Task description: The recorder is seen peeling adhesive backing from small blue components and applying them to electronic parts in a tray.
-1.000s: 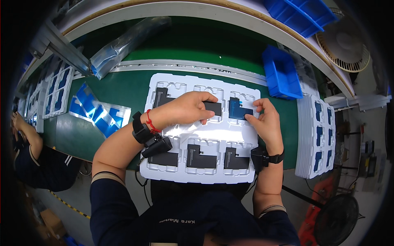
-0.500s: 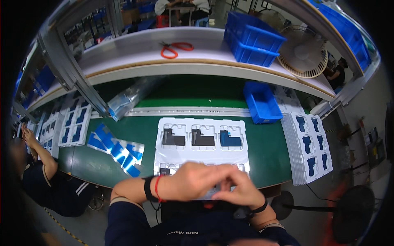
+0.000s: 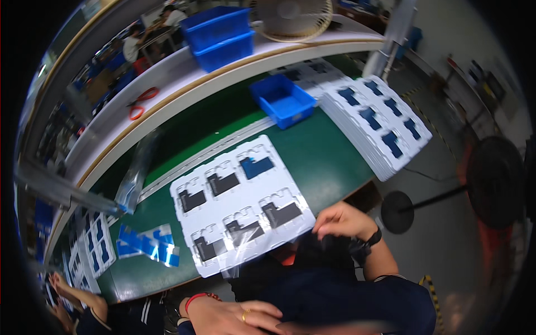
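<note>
Gripping with curled fingers, right hand (image 3: 341, 221) sits at the near right corner of the white moulded tray (image 3: 241, 201), fingertips bunched at the tray edge where a clear film (image 3: 254, 241) lies over the front row. Whether it pinches the film or just touches the edge I cannot tell. Wrist bent, forearm running back toward the body, dark wristband (image 3: 369, 241) on it.

Left hand (image 3: 234, 317) is low at the bottom of the view, well apart from the tray, fingers loosely curled and resting against the dark blue clothing; nothing visibly held. Red bracelet (image 3: 196, 298) at the wrist, ring on one finger.

Tray lies flat on the green belt (image 3: 329, 151), skewed, six pockets: five with dark parts, one with a blue part (image 3: 257, 166). Stack of similar trays (image 3: 379, 120) to the right, blue bin (image 3: 283, 100) behind, blue-backed film strips (image 3: 148, 245) to the left.
</note>
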Demonstrator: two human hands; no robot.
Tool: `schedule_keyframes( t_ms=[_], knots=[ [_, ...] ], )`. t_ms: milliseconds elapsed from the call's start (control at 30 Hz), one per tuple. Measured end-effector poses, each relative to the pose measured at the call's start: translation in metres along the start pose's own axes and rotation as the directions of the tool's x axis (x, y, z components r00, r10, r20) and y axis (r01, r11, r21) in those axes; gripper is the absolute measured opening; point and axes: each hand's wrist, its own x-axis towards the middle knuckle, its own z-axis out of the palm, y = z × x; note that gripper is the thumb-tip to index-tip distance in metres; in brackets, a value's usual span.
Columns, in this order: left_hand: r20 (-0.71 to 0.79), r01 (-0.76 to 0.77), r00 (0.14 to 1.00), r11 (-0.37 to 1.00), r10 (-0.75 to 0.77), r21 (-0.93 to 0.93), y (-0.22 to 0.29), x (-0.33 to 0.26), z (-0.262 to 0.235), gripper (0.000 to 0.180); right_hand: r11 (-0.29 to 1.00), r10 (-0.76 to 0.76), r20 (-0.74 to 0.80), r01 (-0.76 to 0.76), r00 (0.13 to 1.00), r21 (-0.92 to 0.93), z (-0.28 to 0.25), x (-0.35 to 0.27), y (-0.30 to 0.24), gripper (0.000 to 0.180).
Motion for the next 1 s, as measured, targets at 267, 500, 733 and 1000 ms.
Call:
schedule_keyframes(
  t_ms=[267,500,733,1000],
  knots=[
    [0.183,-0.367,0.901,0.917,0.392,-0.155,-0.036,0.000,0.020,0.063,0.933,0.222,-0.651,0.037,0.726,0.359,-0.134,-0.112,0.147,0.015],
    [0.273,-0.071,0.954,0.980,0.120,-0.185,-0.024,-0.007,-0.004,0.065,0.885,0.466,-0.854,-0.127,0.232,0.448,-0.194,-0.153,0.355,0.016],
    [0.074,-0.089,0.992,0.972,0.107,-0.216,-0.005,-0.009,0.000,0.038,0.742,0.601,-0.792,-0.443,0.108,0.503,-0.214,-0.083,0.394,0.032],
    [0.009,-0.127,0.991,0.968,0.132,-0.218,-0.016,-0.004,-0.002,0.040,0.808,0.447,-0.877,-0.500,0.178,0.311,-0.217,-0.063,0.339,0.050]
  ],
)
